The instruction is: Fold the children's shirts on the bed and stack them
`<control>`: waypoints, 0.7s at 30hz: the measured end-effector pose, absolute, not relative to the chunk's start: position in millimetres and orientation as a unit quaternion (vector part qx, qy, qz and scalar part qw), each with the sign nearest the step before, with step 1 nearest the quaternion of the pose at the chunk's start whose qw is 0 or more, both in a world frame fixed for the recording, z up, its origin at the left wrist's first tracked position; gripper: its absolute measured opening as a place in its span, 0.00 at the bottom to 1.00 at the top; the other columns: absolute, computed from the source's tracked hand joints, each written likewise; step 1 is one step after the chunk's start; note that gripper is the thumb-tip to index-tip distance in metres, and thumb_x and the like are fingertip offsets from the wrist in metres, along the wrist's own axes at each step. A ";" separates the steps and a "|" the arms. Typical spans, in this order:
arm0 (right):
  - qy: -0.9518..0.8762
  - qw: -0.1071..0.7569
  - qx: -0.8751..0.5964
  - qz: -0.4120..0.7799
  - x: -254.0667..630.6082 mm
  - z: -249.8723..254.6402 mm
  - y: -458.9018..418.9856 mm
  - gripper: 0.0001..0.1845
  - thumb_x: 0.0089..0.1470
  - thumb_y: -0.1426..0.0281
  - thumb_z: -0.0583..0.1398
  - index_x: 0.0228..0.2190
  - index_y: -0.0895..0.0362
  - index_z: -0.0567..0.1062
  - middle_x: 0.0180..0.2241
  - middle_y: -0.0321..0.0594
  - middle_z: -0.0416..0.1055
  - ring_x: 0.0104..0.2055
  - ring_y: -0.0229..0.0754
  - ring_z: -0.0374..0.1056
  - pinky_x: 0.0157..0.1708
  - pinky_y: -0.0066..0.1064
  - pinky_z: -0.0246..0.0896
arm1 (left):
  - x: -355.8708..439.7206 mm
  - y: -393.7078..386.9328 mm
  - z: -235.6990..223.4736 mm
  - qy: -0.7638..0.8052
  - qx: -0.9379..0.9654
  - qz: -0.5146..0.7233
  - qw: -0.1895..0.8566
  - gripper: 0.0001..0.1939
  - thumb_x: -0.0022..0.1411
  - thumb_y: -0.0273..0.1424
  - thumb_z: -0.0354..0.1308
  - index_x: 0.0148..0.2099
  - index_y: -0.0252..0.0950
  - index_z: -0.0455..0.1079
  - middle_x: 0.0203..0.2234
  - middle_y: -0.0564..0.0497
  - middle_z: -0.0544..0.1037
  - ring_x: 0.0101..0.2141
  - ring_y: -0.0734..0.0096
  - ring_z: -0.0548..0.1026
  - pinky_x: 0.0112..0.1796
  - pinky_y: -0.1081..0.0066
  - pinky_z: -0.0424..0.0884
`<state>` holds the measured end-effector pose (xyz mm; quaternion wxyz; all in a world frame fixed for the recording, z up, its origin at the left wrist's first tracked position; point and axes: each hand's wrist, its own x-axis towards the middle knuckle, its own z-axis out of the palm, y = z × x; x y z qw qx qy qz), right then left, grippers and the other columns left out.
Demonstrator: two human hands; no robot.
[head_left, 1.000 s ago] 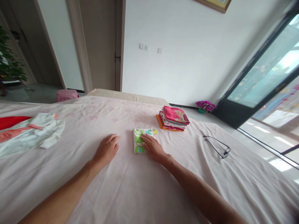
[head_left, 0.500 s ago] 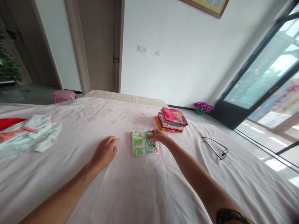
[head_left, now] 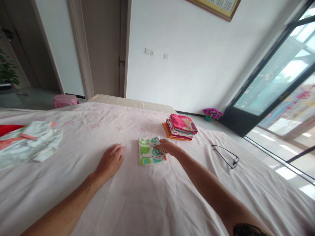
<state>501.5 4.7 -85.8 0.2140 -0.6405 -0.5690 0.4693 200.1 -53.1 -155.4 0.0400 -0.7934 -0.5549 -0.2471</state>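
A small folded garment [head_left: 147,152], white with green and teal letters and black lines, lies flat on the bed sheet [head_left: 128,200]. My right hand [head_left: 166,146] grips its right edge, fingers on top; the thumb is hard to make out. To the left of the garment, my left hand [head_left: 112,159] rests on the sheet, fingers stretched out and holding nothing. Just behind my right hand stands a neat stack of folded clothes [head_left: 182,126], pink on top and orange at the bottom.
Loose white and red clothes [head_left: 36,141] are heaped at the left. Black-framed glasses [head_left: 230,159] lie on the sheet at the right. Beyond the bed are a pink stool [head_left: 65,101], a pot of purple flowers [head_left: 213,113] and a glass door [head_left: 261,95].
My right hand has shifted slightly down along the garment's right edge. My left hand and the garment stay nearly where they were. The view has turned a little.
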 end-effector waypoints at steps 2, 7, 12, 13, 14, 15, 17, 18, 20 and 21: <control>-0.546 0.230 -0.637 0.493 498.4 -82.5 0.8 0.06 0.43 0.72 0.68 0.25 0.60 0.76 0.22 0.38 0.76 0.23 0.39 0.71 0.22 0.24 0.65 | 200.0 -52.7 -156.1 -0.556 -0.791 -0.253 0.039 0.21 0.64 0.27 0.48 0.57 0.33 0.71 0.57 0.40 0.72 0.57 0.59 0.69 0.61 0.58 0.62; -0.490 0.305 -0.604 0.549 487.9 -84.1 -7.8 0.03 0.46 0.74 0.65 0.28 0.60 0.77 0.26 0.40 0.78 0.28 0.41 0.75 0.30 0.29 0.72 | 198.4 -50.0 -161.0 -0.549 -0.792 -0.264 0.036 0.21 0.63 0.27 0.48 0.56 0.34 0.71 0.56 0.41 0.73 0.57 0.59 0.69 0.60 0.58 0.62; -0.440 0.356 -0.541 0.622 486.5 -83.6 -11.7 0.07 0.48 0.74 0.64 0.33 0.60 0.76 0.28 0.41 0.79 0.30 0.43 0.76 0.36 0.36 0.74 | 196.0 -47.9 -166.5 -0.537 -0.795 -0.282 0.033 0.21 0.63 0.28 0.47 0.56 0.33 0.71 0.56 0.40 0.73 0.57 0.58 0.70 0.60 0.56 0.63; -0.435 0.364 -0.532 0.629 489.4 -78.9 -10.8 0.07 0.49 0.74 0.64 0.34 0.60 0.76 0.28 0.42 0.79 0.30 0.43 0.76 0.37 0.37 0.74 | 195.7 -47.7 -167.2 -0.537 -0.793 -0.286 0.034 0.21 0.63 0.28 0.47 0.56 0.34 0.71 0.56 0.40 0.73 0.57 0.58 0.70 0.60 0.56 0.64; -0.433 0.373 -0.524 0.631 493.8 -72.3 -9.1 0.07 0.50 0.74 0.63 0.35 0.61 0.76 0.29 0.42 0.79 0.30 0.43 0.77 0.37 0.37 0.74 | 195.4 -47.5 -167.8 -0.536 -0.792 -0.289 0.034 0.21 0.63 0.29 0.48 0.56 0.35 0.72 0.55 0.41 0.74 0.56 0.58 0.71 0.59 0.56 0.64; -0.435 0.382 -0.519 0.629 499.7 -63.8 -6.3 0.07 0.51 0.74 0.63 0.35 0.61 0.76 0.29 0.43 0.79 0.30 0.43 0.77 0.38 0.37 0.74 | 195.1 -47.3 -168.4 -0.535 -0.792 -0.292 0.036 0.21 0.63 0.30 0.47 0.55 0.35 0.72 0.55 0.42 0.74 0.56 0.58 0.71 0.59 0.56 0.65; -0.448 0.399 -0.512 0.615 516.7 -42.3 3.3 0.06 0.53 0.74 0.62 0.36 0.61 0.76 0.30 0.44 0.79 0.31 0.43 0.77 0.40 0.36 0.74 | 194.6 -46.6 -170.2 -0.531 -0.794 -0.291 0.045 0.21 0.64 0.31 0.47 0.55 0.36 0.72 0.55 0.42 0.75 0.55 0.57 0.72 0.58 0.56 0.66; -0.456 0.406 -0.511 0.605 527.6 -30.1 10.2 0.06 0.54 0.73 0.62 0.36 0.61 0.76 0.31 0.45 0.79 0.32 0.43 0.77 0.40 0.36 0.74 | 194.3 -46.2 -171.4 -0.528 -0.797 -0.288 0.051 0.21 0.64 0.31 0.47 0.55 0.36 0.72 0.55 0.42 0.75 0.55 0.57 0.72 0.58 0.56 0.66; -0.462 0.429 -0.522 0.574 552.9 -5.0 27.8 0.06 0.56 0.72 0.61 0.36 0.61 0.76 0.31 0.45 0.79 0.32 0.44 0.76 0.40 0.38 0.74 | 193.7 -44.9 -174.4 -0.524 -0.801 -0.283 0.064 0.21 0.64 0.31 0.46 0.55 0.35 0.72 0.54 0.42 0.75 0.56 0.58 0.72 0.58 0.56 0.67; -0.459 0.444 -0.526 0.562 566.6 7.2 37.9 0.06 0.57 0.72 0.60 0.37 0.61 0.75 0.31 0.45 0.79 0.32 0.45 0.76 0.39 0.39 0.74 | 193.4 -44.1 -176.1 -0.523 -0.801 -0.283 0.069 0.21 0.64 0.31 0.46 0.55 0.35 0.72 0.54 0.42 0.75 0.56 0.58 0.72 0.59 0.56 0.66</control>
